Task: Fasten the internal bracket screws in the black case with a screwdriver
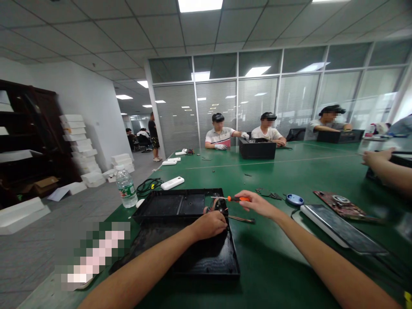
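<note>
In my right hand (255,204) is a screwdriver (238,198) with an orange and black handle, its shaft pointing left over the far right corner of a black case (180,205). The case lies opened out on the green table, a shallow tray part at the back and a flat panel (206,253) in front. My left hand (210,225) is closed at the right edge of the case, beside a bundle of thin wires (213,207); its fingertips are hidden, so what they grip is unclear. A wire lead (240,219) runs out rightward onto the table.
A water bottle (126,189), a white power bank (172,183) and black cable (149,185) stand left. Rightward lie a blue round dish (295,199), a red circuit board (344,205) and a tablet-like device (344,229). Co-workers sit across with black boxes (256,150); another person's arm (383,165) reaches in at right.
</note>
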Motion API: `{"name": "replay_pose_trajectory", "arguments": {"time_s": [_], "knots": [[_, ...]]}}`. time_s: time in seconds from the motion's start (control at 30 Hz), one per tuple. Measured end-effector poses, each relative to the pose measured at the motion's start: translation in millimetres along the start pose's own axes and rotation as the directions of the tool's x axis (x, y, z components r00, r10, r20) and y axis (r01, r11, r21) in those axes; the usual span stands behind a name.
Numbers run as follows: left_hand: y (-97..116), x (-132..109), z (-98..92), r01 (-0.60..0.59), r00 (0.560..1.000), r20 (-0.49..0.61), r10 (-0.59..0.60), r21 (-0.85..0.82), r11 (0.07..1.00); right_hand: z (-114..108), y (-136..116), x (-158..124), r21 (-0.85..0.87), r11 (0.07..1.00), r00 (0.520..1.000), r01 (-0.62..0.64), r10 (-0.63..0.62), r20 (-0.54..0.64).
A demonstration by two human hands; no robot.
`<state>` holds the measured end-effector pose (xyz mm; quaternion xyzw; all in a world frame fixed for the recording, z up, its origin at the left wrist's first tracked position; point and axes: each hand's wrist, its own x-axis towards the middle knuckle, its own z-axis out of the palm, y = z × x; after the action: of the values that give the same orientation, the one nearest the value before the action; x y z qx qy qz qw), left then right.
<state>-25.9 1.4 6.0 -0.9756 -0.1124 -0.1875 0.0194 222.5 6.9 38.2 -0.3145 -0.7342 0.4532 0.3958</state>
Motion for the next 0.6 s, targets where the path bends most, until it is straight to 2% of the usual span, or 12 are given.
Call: {"name": "replay_pose_trajectory", "arguments": {"time_s": [0.1,0.2,0.27,0.33,0.47,0.6], "knots": [[0.9,-0.6,-0.1,0.033,0.999,-0.008,-0.033,-0.038,0.999,-2.6,-0.3,1.5,0.131,0.99,0.995,-0.056,0.067,-0.079],[1.2,-1.0,1.9,0.09,0.995,-0.035,-0.095,-0.125,0.988,-0.5,1.5,3.6,0.163,0.987,0.97,0.015,0.025,-0.241],[1.7,-1.2,2.9,0.132,0.989,-0.044,-0.141,-0.177,0.975,4.3,1.6,4.2,0.065,0.996,0.944,0.052,-0.028,-0.33],[2.6,-1.4,3.2,0.208,0.975,-0.037,-0.22,-0.218,0.954,10.9,0.1,3.2,-0.101,0.993,0.922,0.064,-0.097,-0.375],[4.6,-1.7,3.3,0.375,0.921,0.005,-0.39,-0.289,0.881,23.0,-7.1,-1.5,-0.404,0.909,0.895,0.101,-0.26,-0.362],[4.2,-1.8,3.0,0.376,0.922,0.014,-0.387,-0.271,0.886,26.9,-12.9,-4.3,-0.538,0.838,0.894,0.094,-0.308,-0.325]]}}
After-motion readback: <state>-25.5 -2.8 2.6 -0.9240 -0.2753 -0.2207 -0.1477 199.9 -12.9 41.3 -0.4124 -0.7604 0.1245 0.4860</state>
